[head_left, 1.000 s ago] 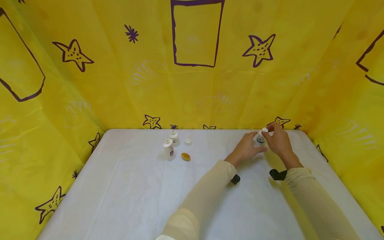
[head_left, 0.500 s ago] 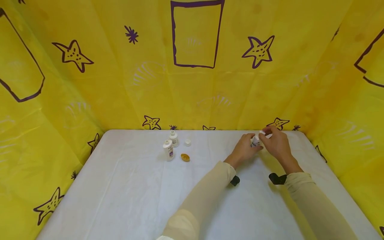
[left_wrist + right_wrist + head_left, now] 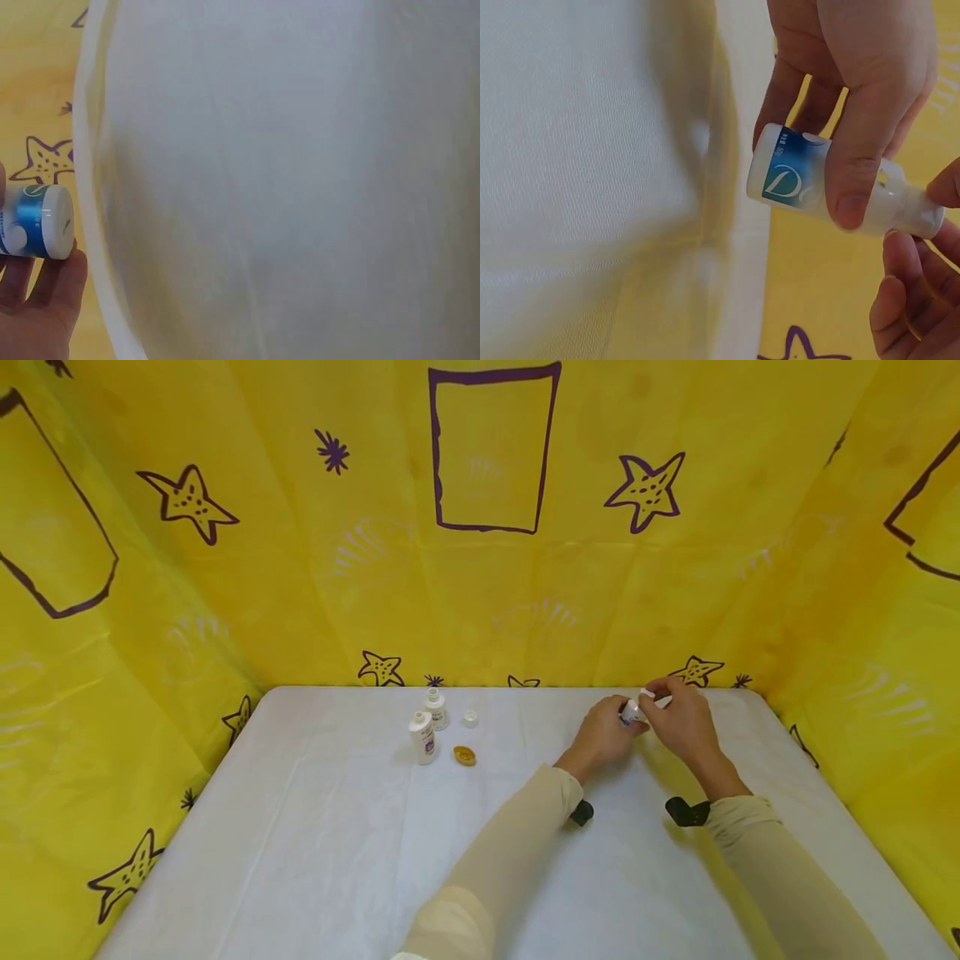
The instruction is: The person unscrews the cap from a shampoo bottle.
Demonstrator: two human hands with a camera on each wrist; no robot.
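A small white bottle with a blue label (image 3: 784, 171) is held tilted nearly on its side above the far right of the table. My left hand (image 3: 602, 731) grips its body, thumb across the front in the right wrist view and fingers behind. Its white base (image 3: 60, 223) faces the camera in the left wrist view. With thumb and fingers, my right hand (image 3: 686, 720) pinches the white cap (image 3: 921, 213) at the bottle's neck. Whether the cap is loose or seated cannot be told.
Two white uncapped bottles, one in front (image 3: 423, 742) and one behind (image 3: 436, 710), stand left of centre. Beside them lie a white cap (image 3: 470, 718) and a small orange oval piece (image 3: 464, 756). A yellow patterned curtain (image 3: 480, 602) surrounds the white table (image 3: 322, 843).
Both hands have shifted slightly left with the bottle, which has gone from near upright to strongly tilted. The right fingers stay on the cap. The bottles and small pieces at left have not moved.
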